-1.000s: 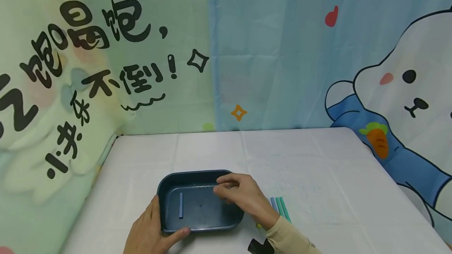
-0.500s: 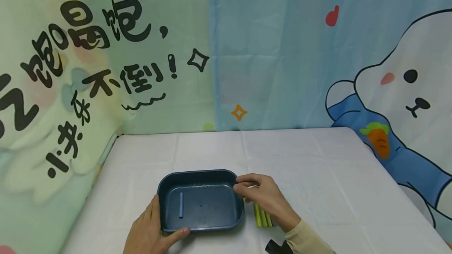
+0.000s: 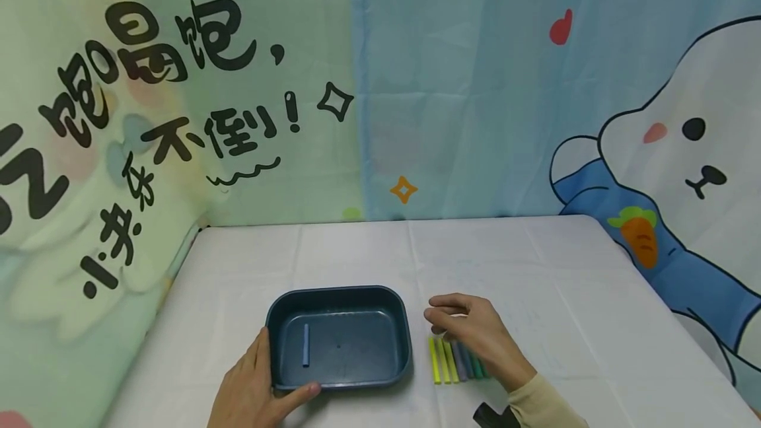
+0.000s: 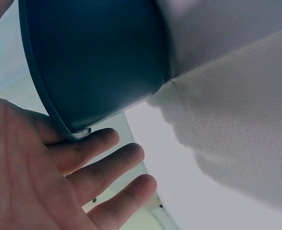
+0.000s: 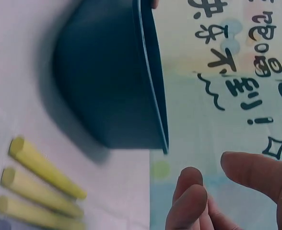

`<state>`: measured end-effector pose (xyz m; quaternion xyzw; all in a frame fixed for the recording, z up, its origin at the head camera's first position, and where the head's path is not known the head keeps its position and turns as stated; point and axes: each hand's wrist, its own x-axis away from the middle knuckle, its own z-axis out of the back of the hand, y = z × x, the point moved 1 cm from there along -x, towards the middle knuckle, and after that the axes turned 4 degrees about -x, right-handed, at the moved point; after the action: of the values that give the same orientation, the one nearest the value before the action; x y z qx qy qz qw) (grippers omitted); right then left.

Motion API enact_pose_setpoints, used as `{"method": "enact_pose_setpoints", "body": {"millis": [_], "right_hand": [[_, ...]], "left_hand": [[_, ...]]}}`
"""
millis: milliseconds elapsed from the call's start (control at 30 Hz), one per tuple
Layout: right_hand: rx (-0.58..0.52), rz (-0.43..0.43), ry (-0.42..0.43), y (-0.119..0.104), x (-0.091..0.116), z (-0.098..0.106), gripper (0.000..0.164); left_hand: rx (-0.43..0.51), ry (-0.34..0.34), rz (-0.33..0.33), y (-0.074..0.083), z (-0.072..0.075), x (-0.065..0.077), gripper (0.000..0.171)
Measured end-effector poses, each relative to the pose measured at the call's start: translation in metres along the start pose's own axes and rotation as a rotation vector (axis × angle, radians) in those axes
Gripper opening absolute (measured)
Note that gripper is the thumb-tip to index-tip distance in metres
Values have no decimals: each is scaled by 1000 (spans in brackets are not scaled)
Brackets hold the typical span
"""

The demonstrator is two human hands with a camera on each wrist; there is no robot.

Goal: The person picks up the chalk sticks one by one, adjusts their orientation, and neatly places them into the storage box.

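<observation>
My left hand point(image 3: 254, 385) rests at the near left corner of a dark blue plastic tray point(image 3: 357, 349), thumb on the front rim, fingers along the left side. In the left wrist view the fingers point(image 4: 114, 163) are extended beside the tray's outer wall. One blue chalk-like stick point(image 3: 306, 345) lies inside the tray on the left. My right hand point(image 3: 475, 330), fingers loosely bent and holding nothing, hovers right of the tray. Below it lie several chalk-like sticks in a row: yellow ones point(image 3: 441, 362), then greyish blue point(image 3: 460, 362) and green, partly hidden by the hand.
A white cloth point(image 3: 535, 283) covers the table. Behind it hangs a printed curtain point(image 3: 416, 84) with lettering and a cartoon animal. A black device point(image 3: 495, 417) shows at the right wrist, beside a beige sleeve point(image 3: 543, 401).
My right hand has moved right, from over the tray to above the row of sticks, uncovering the yellow ones. The left hand, the tray and the blue stick stay put.
</observation>
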<state>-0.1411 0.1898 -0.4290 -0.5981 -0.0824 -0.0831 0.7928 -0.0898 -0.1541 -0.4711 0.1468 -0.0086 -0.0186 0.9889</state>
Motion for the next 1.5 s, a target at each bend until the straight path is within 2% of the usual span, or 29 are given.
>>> {"method": "enact_pose_setpoints", "body": {"millis": [233, 467, 667, 767, 900, 1133, 1300, 1500], "right_hand": [[25, -30, 22, 8, -2, 17, 61], [103, -38, 31, 21, -1, 36, 64], [269, -55, 54, 31, 0, 51, 71], [370, -59, 67, 35, 1, 56, 69], [435, -80, 80, 39, 0, 59, 62], [508, -90, 46, 50, 1, 63, 50], [518, -113, 25, 56, 2, 62, 41], [560, -81, 18, 57, -1, 59, 36]], "left_hand": [[10, 1, -3, -1, 0, 1, 134], [17, -16, 15, 0, 0, 1, 136], [17, -14, 14, 1, 0, 0, 135], [14, -10, 13, 1, 0, 0, 135], [18, -7, 8, 1, 0, 0, 134], [23, -18, 20, 1, 0, 1, 134], [18, -11, 16, 1, 0, 1, 134], [22, 3, -5, -1, 0, 1, 133]]}}
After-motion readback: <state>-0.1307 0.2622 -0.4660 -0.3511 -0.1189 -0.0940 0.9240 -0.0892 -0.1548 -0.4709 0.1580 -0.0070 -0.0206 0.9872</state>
